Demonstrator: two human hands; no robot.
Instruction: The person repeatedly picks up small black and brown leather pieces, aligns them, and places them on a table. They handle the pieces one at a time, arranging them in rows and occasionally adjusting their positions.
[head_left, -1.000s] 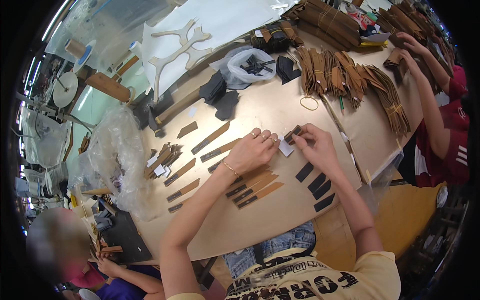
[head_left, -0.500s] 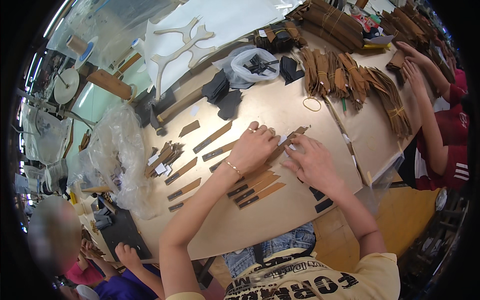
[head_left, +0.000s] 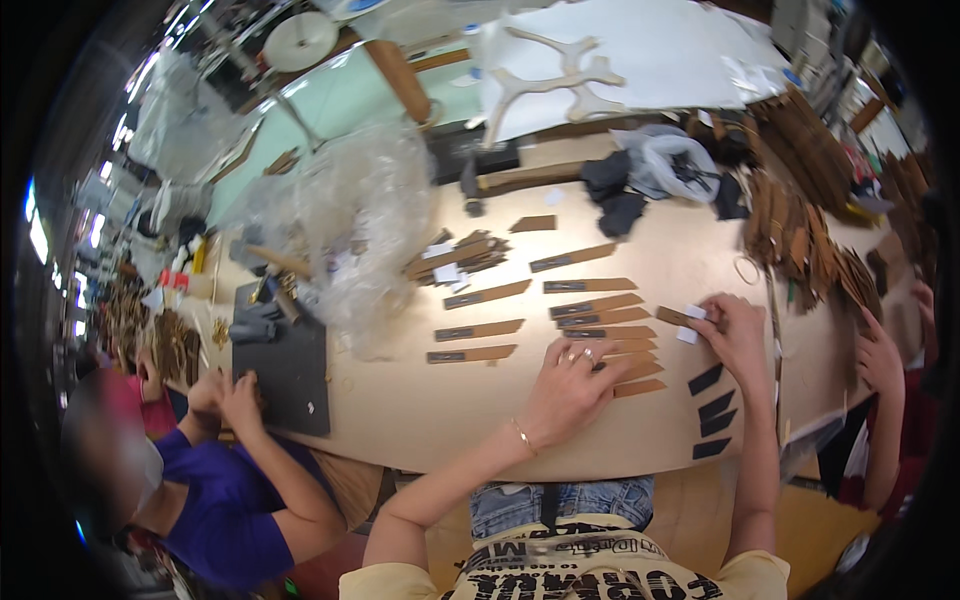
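Observation:
My left hand lies flat with spread fingers on a row of brown strips laid side by side on the tan table. My right hand pinches one brown strip at its right end, together with a small white piece. Three dark strips lie just below my right hand near the table's front edge.
More brown strips lie to the left, beside a loose pile and crumpled clear plastic. Bundles of brown pieces fill the right. A person in purple works at a dark mat on the left; another person's hand rests at right.
The view has swung left, so the table sits further right. My left hand went from my right hand's side down onto the strip row; my right hand still holds the strip and white piece.

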